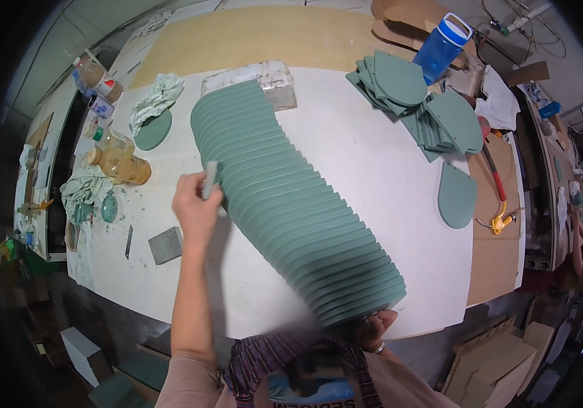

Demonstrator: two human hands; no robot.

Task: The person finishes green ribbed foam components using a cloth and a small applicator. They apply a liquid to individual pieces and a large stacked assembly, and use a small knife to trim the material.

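So we've got a long fanned row of flat green-painted boards with rounded tops lying overlapped like roof tiles across the white counter, running from the far middle down to the near edge. Our left hand sits at the row's left side, fingers wrapped around a small pale grey block, which touches the boards' edges. Our right hand is at the near end of the row, mostly tucked under the last board, so we can't tell how its fingers sit or whether they grip anything; only knuckles and a ring-like band show.

Behind the row's far end there's a plastic-wrapped whitish block, partly hidden by the boards. To the right are two loose heaps of the same green teardrop boards and a single one lying apart. A blue plastic bottle stands past them. On the left: crumpled paint-stained rags, amber jars and a grey square sanding pad. Our own body blurs out the bottom edge.
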